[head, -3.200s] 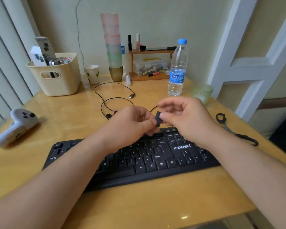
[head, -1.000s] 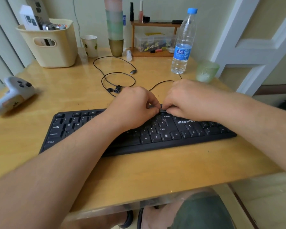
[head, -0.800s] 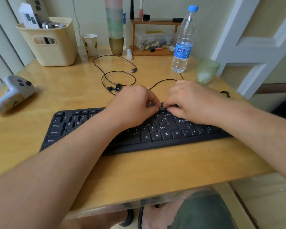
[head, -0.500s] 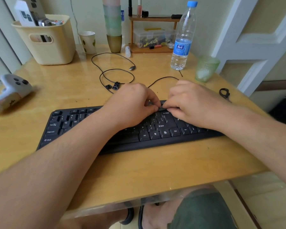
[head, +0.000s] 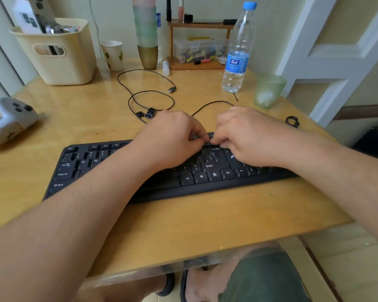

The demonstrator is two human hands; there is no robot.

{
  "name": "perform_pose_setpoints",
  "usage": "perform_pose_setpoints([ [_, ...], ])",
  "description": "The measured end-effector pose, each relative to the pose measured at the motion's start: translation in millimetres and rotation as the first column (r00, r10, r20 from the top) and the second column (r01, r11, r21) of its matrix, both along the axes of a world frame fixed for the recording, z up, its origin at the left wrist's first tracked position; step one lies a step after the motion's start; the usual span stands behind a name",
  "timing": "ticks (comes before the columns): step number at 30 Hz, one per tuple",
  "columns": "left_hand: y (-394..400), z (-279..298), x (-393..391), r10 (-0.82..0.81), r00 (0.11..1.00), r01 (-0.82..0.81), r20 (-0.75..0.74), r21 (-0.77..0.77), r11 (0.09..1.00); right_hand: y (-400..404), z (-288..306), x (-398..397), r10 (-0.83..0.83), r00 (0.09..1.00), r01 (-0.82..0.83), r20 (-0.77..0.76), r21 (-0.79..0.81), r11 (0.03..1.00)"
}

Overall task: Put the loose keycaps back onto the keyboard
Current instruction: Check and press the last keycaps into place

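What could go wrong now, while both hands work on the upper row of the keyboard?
1. The fingertips of the left hand and the right hand hide the spot on the keyboard, so a keycap there could seat crooked unnoticed.
2. The right forearm lies near the green glass and water bottle; a quick pull back might tip them toward the keys.
3. The black cable runs just behind the hands and could snag.

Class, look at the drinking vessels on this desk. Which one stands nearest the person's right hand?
The green glass, just beyond the right hand. The paper cup and the cup stack stand far back left.
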State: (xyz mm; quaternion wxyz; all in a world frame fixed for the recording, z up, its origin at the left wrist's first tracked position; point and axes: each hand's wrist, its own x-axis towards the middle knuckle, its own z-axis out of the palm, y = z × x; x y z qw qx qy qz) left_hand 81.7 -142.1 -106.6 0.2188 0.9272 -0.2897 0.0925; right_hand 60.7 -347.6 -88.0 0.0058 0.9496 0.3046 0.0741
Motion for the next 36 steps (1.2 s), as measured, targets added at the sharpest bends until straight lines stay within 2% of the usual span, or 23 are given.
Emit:
perform_pose_setpoints([
  [10,5,8,-12,-0.059,0.998,0.063,-0.037,0.113,0.992,-4,-19,-15,-0.029,0.999,0.029,0.032,-0.027,0.999],
  [15,10,11,-10,0.009,0.998,-0.009,-0.057,0.000,1.000,-16,-14,-17,-0.044,0.997,0.039,0.062,0.076,0.996],
  [18,16,16,-4,0.061,0.998,-0.063,-0.031,-0.064,0.996,-22,-14,-17,-0.144,0.985,0.115,0.097,0.250,0.961],
  [20,18,17,-5,0.064,0.997,-0.065,-0.035,-0.049,0.997,-18,-18,-20,-0.193,0.979,0.166,0.069,0.286,0.944],
  [31,22,14,-2,0.070,0.996,-0.069,-0.064,0.016,0.998,5,-19,-21,-0.183,0.982,0.190,-0.052,0.228,0.955],
  [34,28,13,2,-0.017,0.997,0.022,-0.078,0.068,0.997,12,-5,-12,-0.189,0.978,0.202,-0.088,0.186,0.961],
  [36,31,11,4,-0.120,0.991,0.127,-0.067,0.109,0.986,20,6,0,-0.205,0.976,0.217,-0.073,0.268,0.939],
])
